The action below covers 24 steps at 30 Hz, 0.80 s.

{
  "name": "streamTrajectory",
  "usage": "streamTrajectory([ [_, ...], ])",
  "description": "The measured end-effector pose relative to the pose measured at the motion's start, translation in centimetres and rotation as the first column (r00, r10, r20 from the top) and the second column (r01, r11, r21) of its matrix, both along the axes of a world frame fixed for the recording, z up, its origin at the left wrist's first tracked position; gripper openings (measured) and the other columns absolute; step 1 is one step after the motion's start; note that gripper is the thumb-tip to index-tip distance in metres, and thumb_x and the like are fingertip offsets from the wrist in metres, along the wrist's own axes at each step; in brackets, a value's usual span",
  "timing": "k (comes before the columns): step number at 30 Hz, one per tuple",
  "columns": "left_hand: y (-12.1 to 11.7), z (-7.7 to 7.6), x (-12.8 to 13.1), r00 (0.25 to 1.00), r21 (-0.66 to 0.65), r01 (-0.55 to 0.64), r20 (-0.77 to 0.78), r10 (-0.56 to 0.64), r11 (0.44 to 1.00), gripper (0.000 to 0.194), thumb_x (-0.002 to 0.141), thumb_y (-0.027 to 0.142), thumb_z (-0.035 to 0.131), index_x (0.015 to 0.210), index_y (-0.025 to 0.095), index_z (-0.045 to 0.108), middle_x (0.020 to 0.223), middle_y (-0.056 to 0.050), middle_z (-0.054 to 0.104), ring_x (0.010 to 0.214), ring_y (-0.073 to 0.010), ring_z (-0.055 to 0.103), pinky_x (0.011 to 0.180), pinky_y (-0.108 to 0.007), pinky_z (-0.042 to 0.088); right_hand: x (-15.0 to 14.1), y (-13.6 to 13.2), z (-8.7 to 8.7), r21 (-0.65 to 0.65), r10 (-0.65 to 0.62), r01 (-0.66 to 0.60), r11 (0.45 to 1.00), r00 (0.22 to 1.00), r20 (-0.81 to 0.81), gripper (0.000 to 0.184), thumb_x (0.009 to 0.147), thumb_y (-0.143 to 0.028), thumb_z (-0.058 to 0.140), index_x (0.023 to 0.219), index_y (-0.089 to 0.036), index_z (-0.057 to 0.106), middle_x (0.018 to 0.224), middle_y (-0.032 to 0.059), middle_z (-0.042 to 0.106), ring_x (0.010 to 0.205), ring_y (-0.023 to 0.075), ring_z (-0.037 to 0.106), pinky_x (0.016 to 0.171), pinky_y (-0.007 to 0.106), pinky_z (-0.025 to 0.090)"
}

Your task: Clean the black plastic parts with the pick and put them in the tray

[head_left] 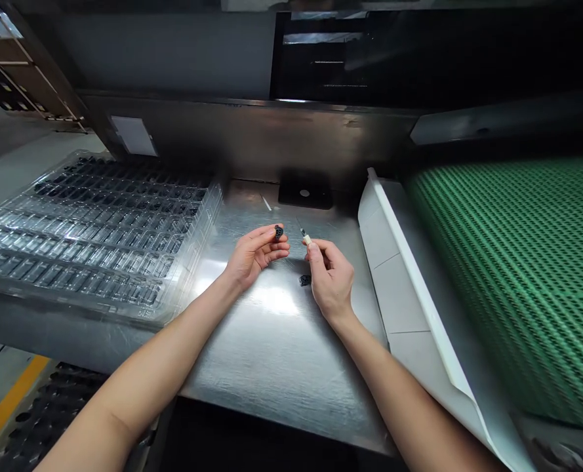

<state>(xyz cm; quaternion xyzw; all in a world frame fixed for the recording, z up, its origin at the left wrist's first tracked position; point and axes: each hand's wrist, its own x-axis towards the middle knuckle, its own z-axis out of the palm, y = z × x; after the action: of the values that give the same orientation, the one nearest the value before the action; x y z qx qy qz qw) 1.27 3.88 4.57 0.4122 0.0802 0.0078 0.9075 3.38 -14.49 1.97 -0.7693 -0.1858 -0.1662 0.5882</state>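
Observation:
Over the steel table, my left hand pinches a small black plastic part between thumb and fingertips, with the other fingers loosely curled. My right hand is closed around the pale handle of a small pointed tool. Its thin metal tip points up and away, just right of the black part and apart from it. A second small black part lies on the steel, partly hidden by my right hand.
A clear plastic tray, with black parts in its far compartments, stands at left. At right, a white panel borders a green mesh belt. Behind my hands lie a thin white strip and a flat black object.

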Motion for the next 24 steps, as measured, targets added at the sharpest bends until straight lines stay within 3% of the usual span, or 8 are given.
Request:
streamTrajectory([
  [6,-0.46,0.50,-0.42,0.997,0.028,0.065,0.043,-0.067,0.997,0.046,0.080,0.036,0.096,0.112,0.012,0.075,0.084,-0.003,0.071,0.067,-0.0092,0.065,0.057,-0.018,0.051,-0.24,0.24,-0.13,0.020,0.032,-0.032,0.999,0.999,0.022,0.029,0.111,-0.048,0.064,0.106,-0.023,0.078,0.097,0.0043,0.077,0.089,0.0238,0.070,0.088,0.038,0.054],
  [11,-0.41,0.71,-0.50,0.995,0.028,0.079,0.052,-0.080,0.996,0.050,0.078,0.039,0.098,0.116,0.016,0.074,0.084,0.000,0.069,0.067,-0.0084,0.064,0.058,-0.018,0.050,-0.42,0.41,0.14,0.007,0.051,-0.052,0.999,0.997,0.061,0.026,0.111,-0.045,0.064,0.104,-0.023,0.078,0.095,0.0034,0.076,0.089,0.0232,0.070,0.087,0.037,0.053],
  [16,-0.33,0.46,-0.45,0.994,0.040,0.094,0.051,-0.096,0.995,0.050,0.078,0.032,0.097,0.118,0.015,0.075,0.086,-0.002,0.071,0.072,-0.0107,0.068,0.064,-0.020,0.056,-0.60,0.51,0.31,-0.007,0.055,-0.055,0.998,0.997,0.057,0.028,0.111,-0.046,0.063,0.103,-0.024,0.079,0.096,0.0039,0.076,0.088,0.0237,0.069,0.088,0.038,0.054],
  [24,-0.08,0.69,-0.63,0.990,0.042,0.123,0.058,-0.125,0.992,0.049,0.076,0.026,0.096,0.120,0.016,0.078,0.089,-0.003,0.072,0.073,-0.0101,0.067,0.065,-0.020,0.054,-0.77,0.56,0.47,-0.001,0.056,-0.056,0.998,0.998,0.032,0.035,0.111,-0.053,0.060,0.103,-0.025,0.079,0.095,0.0051,0.076,0.087,0.0245,0.068,0.086,0.038,0.054],
])
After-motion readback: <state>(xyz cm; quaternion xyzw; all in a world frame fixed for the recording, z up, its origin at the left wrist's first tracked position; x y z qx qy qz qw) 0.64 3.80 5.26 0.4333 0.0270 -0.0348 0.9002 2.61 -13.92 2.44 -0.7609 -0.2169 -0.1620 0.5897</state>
